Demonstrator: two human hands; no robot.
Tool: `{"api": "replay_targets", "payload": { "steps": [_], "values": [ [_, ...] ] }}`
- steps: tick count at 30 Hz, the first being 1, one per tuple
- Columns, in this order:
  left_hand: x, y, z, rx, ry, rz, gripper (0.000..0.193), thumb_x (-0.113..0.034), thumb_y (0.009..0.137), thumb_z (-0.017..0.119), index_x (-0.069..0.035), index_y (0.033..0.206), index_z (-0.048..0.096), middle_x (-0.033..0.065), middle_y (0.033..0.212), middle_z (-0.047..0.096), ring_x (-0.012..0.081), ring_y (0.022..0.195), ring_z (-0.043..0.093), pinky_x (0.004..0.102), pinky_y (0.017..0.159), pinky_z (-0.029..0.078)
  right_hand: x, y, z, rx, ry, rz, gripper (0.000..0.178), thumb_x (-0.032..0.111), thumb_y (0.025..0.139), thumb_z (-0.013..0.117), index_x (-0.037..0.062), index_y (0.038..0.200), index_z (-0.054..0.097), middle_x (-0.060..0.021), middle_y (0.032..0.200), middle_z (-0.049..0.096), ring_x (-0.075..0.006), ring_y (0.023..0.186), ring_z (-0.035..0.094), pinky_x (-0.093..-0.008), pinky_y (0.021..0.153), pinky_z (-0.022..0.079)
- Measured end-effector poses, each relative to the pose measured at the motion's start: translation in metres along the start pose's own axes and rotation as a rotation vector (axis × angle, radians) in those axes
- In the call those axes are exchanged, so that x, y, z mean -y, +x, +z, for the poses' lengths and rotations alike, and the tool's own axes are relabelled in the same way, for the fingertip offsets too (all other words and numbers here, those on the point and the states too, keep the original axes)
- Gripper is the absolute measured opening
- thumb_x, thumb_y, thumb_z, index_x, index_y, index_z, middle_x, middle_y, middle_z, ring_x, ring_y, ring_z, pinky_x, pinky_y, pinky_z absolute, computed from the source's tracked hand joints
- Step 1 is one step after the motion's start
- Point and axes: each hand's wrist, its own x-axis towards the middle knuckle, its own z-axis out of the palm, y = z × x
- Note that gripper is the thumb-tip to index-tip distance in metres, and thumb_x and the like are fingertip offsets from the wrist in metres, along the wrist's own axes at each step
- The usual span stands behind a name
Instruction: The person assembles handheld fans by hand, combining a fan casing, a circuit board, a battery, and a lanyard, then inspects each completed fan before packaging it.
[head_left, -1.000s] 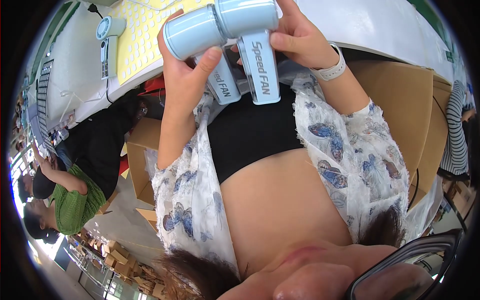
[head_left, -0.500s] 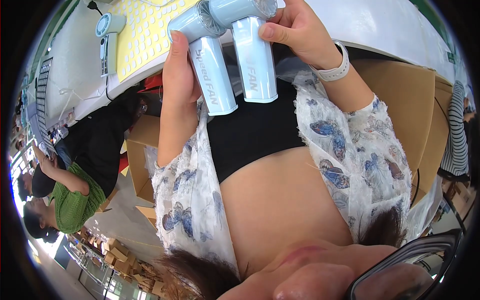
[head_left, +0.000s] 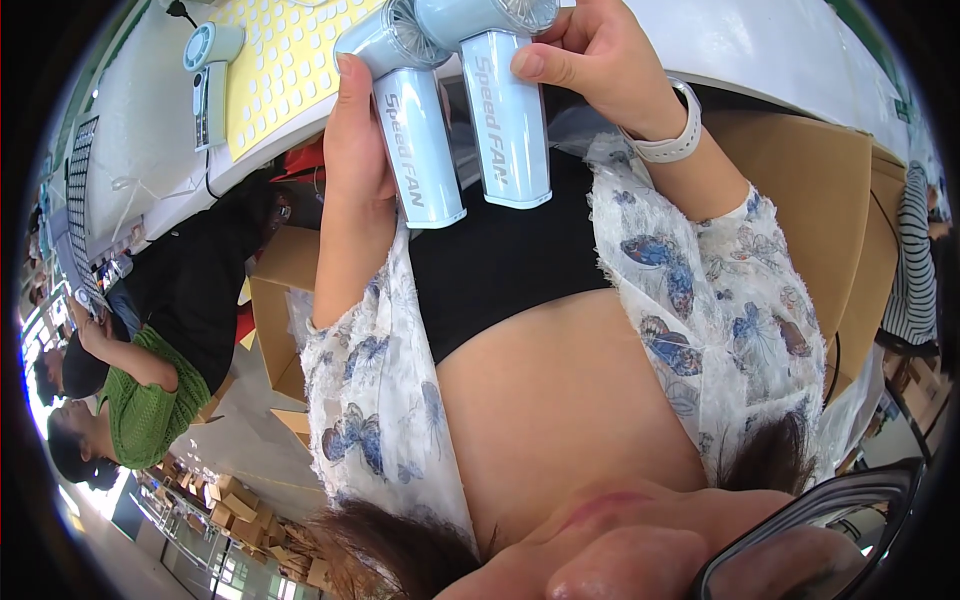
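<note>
Two light-blue handheld fans are held side by side at the table's near edge, their round heads away from me and their handles toward my body. My left hand (head_left: 358,135) grips the left fan (head_left: 415,150), thumb along the side of its head. Closed on the right fan (head_left: 507,125) is my right hand (head_left: 600,65), its thumb pressed near the joint of head and handle. The fan heads touch or nearly touch each other. Most fingers of my left hand are hidden behind its fan.
A third light-blue fan (head_left: 211,85) lies at the left on the white table (head_left: 150,150). Beside it is a yellow sheet (head_left: 285,75) with rows of white pieces. Cardboard boxes (head_left: 800,200) stand at both sides below. A person in a green top (head_left: 150,400) works at the left.
Both fans have shifted very slightly left and tilted a little, so the right handle's side shows more fully. The grip of both hands stays the same.
</note>
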Motion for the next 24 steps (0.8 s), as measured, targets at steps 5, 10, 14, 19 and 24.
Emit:
{"api": "replay_targets", "payload": {
  "steps": [5, 10, 14, 19, 24],
  "values": [
    [-0.002, -0.002, -0.002, -0.027, 0.030, -0.045, 0.061, -0.056, 0.094, 0.036, -0.002, 0.120, 0.049, 0.0124, 0.088, 0.063, 0.0181, 0.070, 0.064, 0.0295, 0.061, 0.055, 0.000, 0.000, 0.002, -0.011, -0.042, 0.008, 0.087, 0.006, 0.077, 0.074, 0.0117, 0.144, 0.020, -0.0116, 0.107, 0.059, -0.0140, 0.082, 0.063, -0.0258, 0.068, 0.053],
    [-0.001, -0.002, 0.009, -0.109, 0.095, -0.023, 0.062, -0.057, 0.094, 0.036, -0.002, 0.120, 0.050, 0.0112, 0.088, 0.062, 0.0188, 0.075, 0.061, 0.0308, 0.065, 0.051, 0.001, 0.000, 0.003, -0.028, -0.066, -0.002, 0.087, 0.005, 0.077, 0.074, 0.0126, 0.145, 0.019, -0.0118, 0.107, 0.059, -0.0144, 0.084, 0.063, -0.0259, 0.068, 0.053],
    [0.002, -0.001, 0.003, -0.101, 0.153, 0.033, 0.059, -0.054, 0.094, 0.039, -0.005, 0.128, 0.042, 0.0111, 0.102, 0.059, 0.0185, 0.087, 0.060, 0.0316, 0.072, 0.052, -0.003, 0.000, -0.003, -0.001, -0.095, 0.037, 0.087, 0.006, 0.079, 0.072, 0.0139, 0.145, 0.016, -0.0122, 0.108, 0.058, -0.0142, 0.083, 0.062, -0.0255, 0.068, 0.053],
    [0.004, 0.004, 0.001, -0.070, 0.253, 0.153, 0.059, -0.047, 0.094, 0.045, -0.009, 0.137, 0.030, 0.0109, 0.116, 0.054, 0.0182, 0.097, 0.058, 0.0318, 0.077, 0.053, -0.009, 0.001, -0.006, 0.028, -0.124, 0.029, 0.084, 0.008, 0.082, 0.068, 0.0153, 0.144, 0.012, -0.0128, 0.111, 0.055, -0.0145, 0.084, 0.060, -0.0267, 0.070, 0.051],
    [0.006, 0.005, 0.000, -0.057, 0.276, 0.151, 0.061, -0.044, 0.094, 0.047, -0.011, 0.140, 0.023, 0.0105, 0.120, 0.050, 0.0174, 0.100, 0.056, 0.0316, 0.079, 0.052, -0.016, 0.003, -0.009, 0.028, -0.130, 0.017, 0.081, 0.010, 0.085, 0.066, 0.0157, 0.144, 0.011, -0.0127, 0.112, 0.052, -0.0153, 0.090, 0.057, -0.0279, 0.073, 0.049]
  ]
}}
